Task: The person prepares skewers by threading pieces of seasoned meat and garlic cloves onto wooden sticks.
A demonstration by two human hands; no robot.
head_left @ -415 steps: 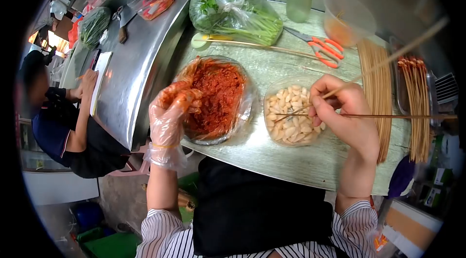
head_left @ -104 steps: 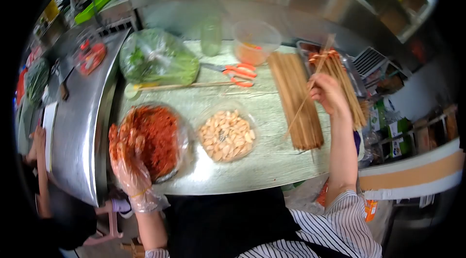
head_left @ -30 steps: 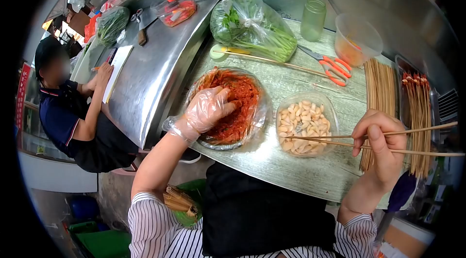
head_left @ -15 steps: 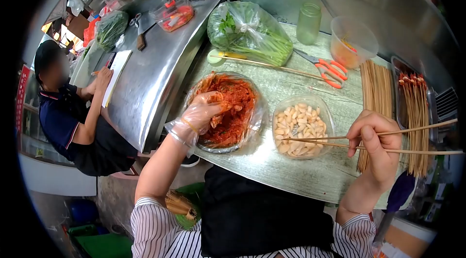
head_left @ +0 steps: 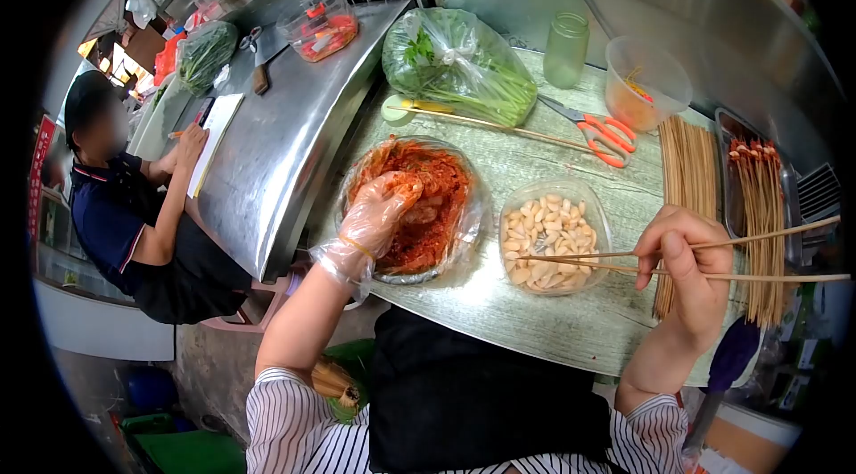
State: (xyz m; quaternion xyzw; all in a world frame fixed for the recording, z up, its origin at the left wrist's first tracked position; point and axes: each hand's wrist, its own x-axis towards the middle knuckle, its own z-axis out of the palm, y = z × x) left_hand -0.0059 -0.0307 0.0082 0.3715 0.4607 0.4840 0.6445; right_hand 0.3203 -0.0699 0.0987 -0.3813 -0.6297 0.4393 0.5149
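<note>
My left hand [head_left: 381, 217], in a clear plastic glove with a yellow band at the wrist, is inside a plastic-lined bowl [head_left: 484, 206] of red chili-coated food [head_left: 446, 175]. Its fingers are curled together and smeared red; what they hold, if anything, is hidden. My right hand [head_left: 685, 251] grips a pair of long wooden chopsticks [head_left: 767, 278]. Their tips rest over peeled garlic cloves [head_left: 553, 224] in a clear plastic container [head_left: 606, 215], right of the bowl.
Behind lie a bag of green vegetables [head_left: 446, 64], orange-handled scissors [head_left: 609, 140], a glass jar [head_left: 566, 50] and a plastic tub [head_left: 646, 73]. Bare skewers [head_left: 687, 180] and a tray of loaded skewers [head_left: 758, 162] are at right. A person [head_left: 111, 197] writes at the steel counter [head_left: 285, 135].
My left hand has shifted slightly right and down within the bowl, its fingers folded closer together. The right hand and chopsticks stay almost still.
</note>
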